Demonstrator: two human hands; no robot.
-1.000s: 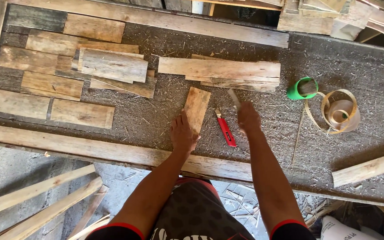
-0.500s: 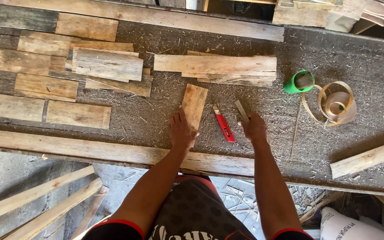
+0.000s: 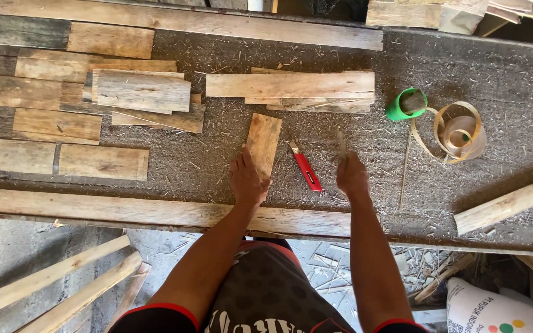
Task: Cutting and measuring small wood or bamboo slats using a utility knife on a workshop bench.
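My left hand (image 3: 248, 180) lies flat on the near end of a small wooden plank (image 3: 264, 140), which rests on the dusty grey workbench (image 3: 464, 68). To its right, my right hand (image 3: 351, 176) is closed around a thin pale stick-like tool (image 3: 341, 143) that points away from me; it is blurred. A red utility knife (image 3: 305, 170) lies on the bench between the two hands, touching neither.
Longer planks (image 3: 291, 86) lie just beyond the small one, and several weathered boards (image 3: 94, 105) fill the left. A green cup (image 3: 405, 103) and a coiled pale strip (image 3: 458, 131) sit at right. A long batten (image 3: 124, 209) edges the front; a white sack (image 3: 495, 308) is below.
My right hand has drawn slightly toward me and to the right with the thin tool. My left hand has stayed on the small plank.
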